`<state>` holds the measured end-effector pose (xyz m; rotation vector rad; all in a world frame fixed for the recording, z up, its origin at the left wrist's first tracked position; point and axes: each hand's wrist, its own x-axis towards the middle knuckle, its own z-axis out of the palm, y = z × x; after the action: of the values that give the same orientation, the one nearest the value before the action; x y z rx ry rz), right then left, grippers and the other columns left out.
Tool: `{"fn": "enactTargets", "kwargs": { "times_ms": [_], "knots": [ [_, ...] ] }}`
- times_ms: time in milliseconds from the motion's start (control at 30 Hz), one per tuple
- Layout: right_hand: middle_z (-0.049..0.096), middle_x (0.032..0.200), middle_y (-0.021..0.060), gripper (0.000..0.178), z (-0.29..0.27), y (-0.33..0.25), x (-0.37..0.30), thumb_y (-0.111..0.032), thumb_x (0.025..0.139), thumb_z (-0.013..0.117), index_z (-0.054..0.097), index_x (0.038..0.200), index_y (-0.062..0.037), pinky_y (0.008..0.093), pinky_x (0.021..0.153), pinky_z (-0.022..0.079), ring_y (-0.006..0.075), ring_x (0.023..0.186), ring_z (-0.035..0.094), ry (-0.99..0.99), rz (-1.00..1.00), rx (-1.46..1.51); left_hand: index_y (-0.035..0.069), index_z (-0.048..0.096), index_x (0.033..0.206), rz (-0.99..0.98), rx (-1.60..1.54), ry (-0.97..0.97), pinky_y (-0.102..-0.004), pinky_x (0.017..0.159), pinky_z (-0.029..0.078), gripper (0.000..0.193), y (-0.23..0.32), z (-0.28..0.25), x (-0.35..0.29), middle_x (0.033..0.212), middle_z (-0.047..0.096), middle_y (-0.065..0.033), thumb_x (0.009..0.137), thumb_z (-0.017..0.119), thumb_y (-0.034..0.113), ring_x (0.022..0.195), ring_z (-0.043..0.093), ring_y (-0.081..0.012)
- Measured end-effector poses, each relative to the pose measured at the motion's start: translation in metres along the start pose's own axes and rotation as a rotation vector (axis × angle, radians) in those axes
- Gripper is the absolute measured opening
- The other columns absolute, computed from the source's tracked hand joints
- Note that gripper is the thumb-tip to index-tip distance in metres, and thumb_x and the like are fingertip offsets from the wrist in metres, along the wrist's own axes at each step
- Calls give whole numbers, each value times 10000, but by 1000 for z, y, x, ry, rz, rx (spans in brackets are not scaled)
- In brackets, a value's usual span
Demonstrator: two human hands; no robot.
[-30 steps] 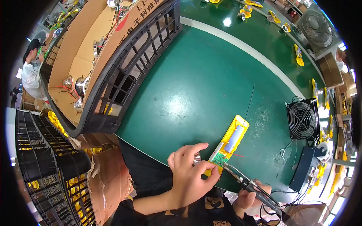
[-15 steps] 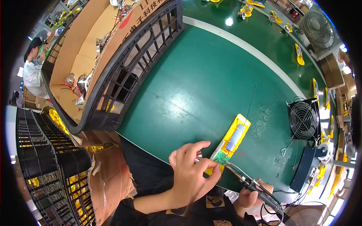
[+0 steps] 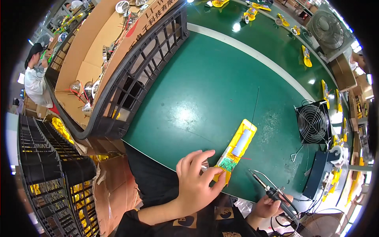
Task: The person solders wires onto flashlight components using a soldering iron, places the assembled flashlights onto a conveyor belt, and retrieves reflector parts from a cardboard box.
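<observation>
On the green table lies a long yellow plastic housing (image 3: pixel 250 127), tilted away to the right. A pale purple cylindrical battery (image 3: pixel 241 143) sits inside it, with a green circuit board (image 3: pixel 227 164) at the near end. My left hand (image 3: pixel 197 179) pinches the housing's near end beside the board, thumb and forefinger together. A shiny silver reflector cup (image 3: pixel 205 165) shows partly behind those fingers. A red wire sticks out to the right of the housing. Right of it, my right hand (image 3: pixel 270 206) grips a soldering iron (image 3: pixel 272 192), its tip off the board.
At left a black crate (image 3: pixel 130 85) holds a cardboard box of silver reflector cups with wires. Lower left, another black crate (image 3: pixel 51 173) contains yellow parts. A small black fan (image 3: pixel 314 123) and a dark box (image 3: pixel 318 175) stand at right. Yellow housings line the far belt; a person sits far left.
The soldering iron in my right hand has moved away from the circuit board, to the right. My left hand stays at the housing. The whole view has shifted slightly.
</observation>
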<state>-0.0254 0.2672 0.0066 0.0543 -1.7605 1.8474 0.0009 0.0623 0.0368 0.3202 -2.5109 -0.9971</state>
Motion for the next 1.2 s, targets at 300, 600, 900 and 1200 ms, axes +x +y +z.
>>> {"fn": "enactTargets", "kwargs": {
  "times_ms": [300,600,900,1200],
  "knots": [
    [404,619,42,326,-9,11,-2,-277,792,516,401,811,27,248,568,437,88,418,412,34,-51,-1,149,584,722,163,174,64,-495,920,235,149,-10,7,-10,999,591,75,635,700,114,1036,449,-230],
    [410,554,33,246,-14,0,2,-211,799,514,416,843,11,190,412,329,82,404,366,-30,-143,48,117,581,803,129,132,-153,-560,961,180,289,2,-17,-11,1015,592,17,598,746,236,1066,441,-253],
    [413,552,25,380,-77,3,8,-327,771,603,419,845,-3,195,385,289,75,393,370,278,21,-29,77,563,859,371,357,-273,-572,961,182,382,24,-1,50,982,600,-49,632,734,332,1034,476,-253],
    [526,673,117,258,-95,3,8,-184,796,563,466,905,29,283,508,426,166,553,494,104,75,-372,56,500,906,399,280,-172,-472,884,298,319,30,148,280,895,565,-136,742,648,286,941,481,-307]
  ]
}}
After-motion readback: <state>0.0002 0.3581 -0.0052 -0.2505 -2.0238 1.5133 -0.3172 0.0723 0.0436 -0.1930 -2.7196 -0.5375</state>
